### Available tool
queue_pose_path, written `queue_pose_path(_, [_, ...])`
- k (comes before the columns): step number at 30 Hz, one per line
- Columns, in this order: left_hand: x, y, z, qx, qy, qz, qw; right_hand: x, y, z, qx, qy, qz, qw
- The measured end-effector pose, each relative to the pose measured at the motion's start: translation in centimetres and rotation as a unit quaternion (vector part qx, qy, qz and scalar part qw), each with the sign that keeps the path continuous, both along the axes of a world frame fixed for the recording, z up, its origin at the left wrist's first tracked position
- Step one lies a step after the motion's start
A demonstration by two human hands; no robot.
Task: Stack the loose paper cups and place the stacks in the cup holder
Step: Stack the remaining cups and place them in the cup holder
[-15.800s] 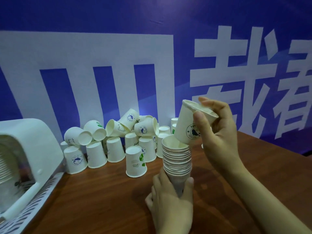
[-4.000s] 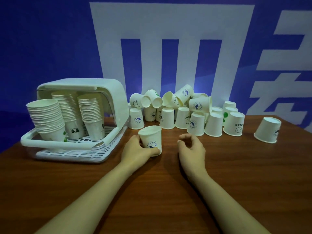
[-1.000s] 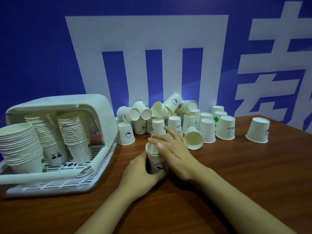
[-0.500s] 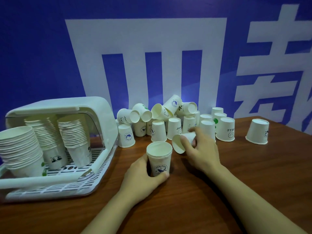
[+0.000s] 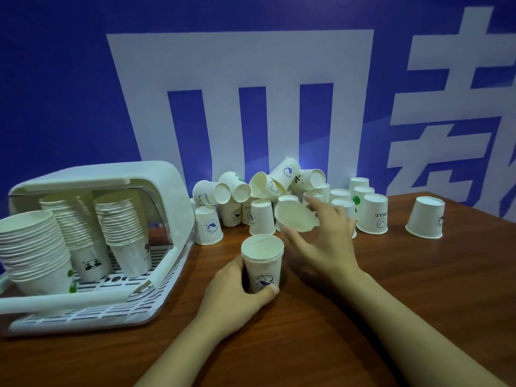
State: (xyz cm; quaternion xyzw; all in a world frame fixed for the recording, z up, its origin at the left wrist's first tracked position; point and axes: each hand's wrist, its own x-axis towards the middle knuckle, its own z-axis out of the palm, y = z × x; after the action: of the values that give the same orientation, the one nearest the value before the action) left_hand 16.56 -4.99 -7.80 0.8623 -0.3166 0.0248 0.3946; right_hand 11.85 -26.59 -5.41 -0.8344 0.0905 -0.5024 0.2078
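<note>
Cups stand in a short new stack (image 5: 262, 261) on the bench (image 5: 391, 317), and my left hand (image 5: 234, 297) wraps around it. My right hand (image 5: 321, 236) holds one more cup (image 5: 294, 216) tipped over it. Three tall stacks (image 5: 81, 233) already sit in the cup holder (image 5: 156, 174). Lots of loose cups (image 5: 279, 188) behind still wait, so I think much is left.

bare table (image 5: 349, 317) lies open in front; cup pile (image 5: 279, 196) and cup holder (image 5: 156, 191) crowd behind.
</note>
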Motion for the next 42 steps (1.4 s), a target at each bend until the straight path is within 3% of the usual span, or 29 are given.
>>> queue_pose_path(3, [-0.1, -0.1, 0.2, 0.003, -0.007, 0.003, 1.0, -0.9, 1.8, 2.9, 0.076, -0.131, 0.091, 0.984])
queue_pose_path(6, [-0.1, 0.0, 0.2, 0.014, -0.006, -0.001, 1.0, -1.9, 3.4, 4.9, 0.152, -0.159, 0.152, 0.963])
queue_pose_path(8, [-0.2, 0.0, 0.3, 0.018, -0.006, -0.007, 1.0, -1.9, 4.0, 5.0, 0.191, -0.127, 0.183, 0.956])
queue_pose_path(12, [-0.3, -0.2, 0.4, 0.019, -0.014, -0.004, 1.0, -1.5, 4.2, 3.8, 0.136, -0.04, 0.167, 0.976])
queue_pose_path(19, [-0.4, -0.1, 0.7, 0.021, -0.011, -0.012, 1.0, -1.5, 3.9, 3.4, 0.051, -0.052, 0.149, 0.986])
queue_pose_path(26, [-0.5, -0.1, 0.3, 0.002, -0.005, -0.01, 1.0, -1.6, 4.8, 2.5, -0.033, 0.143, 0.159, 0.976])
queue_pose_path(30, [-0.5, 0.0, 0.5, 0.003, 0.009, -0.008, 1.0, -1.3, 5.5, 1.7, -0.052, 0.27, 0.14, 0.951])
queue_pose_path(33, [-0.5, -0.1, 0.5, -0.005, 0.018, -0.006, 1.0, -1.1, 5.5, 1.6, -0.041, 0.283, 0.162, 0.944])
queue_pose_path(35, [-0.5, -0.2, 0.4, 0.003, 0.004, 0.002, 1.0, -1.0, 4.7, 1.1, -0.005, 0.237, 0.189, 0.953])
queue_pose_path(38, [-0.4, -0.1, 0.3, 0.014, -0.008, 0.006, 1.0, -0.8, 1.3, 0.0, 0.051, 0.118, 0.116, 0.985])
queue_pose_path(42, [-0.4, 0.0, 0.3, 0.016, -0.001, 0.002, 1.0, -1.1, -4.7, -0.1, 0.053, 0.178, -0.062, 0.981])
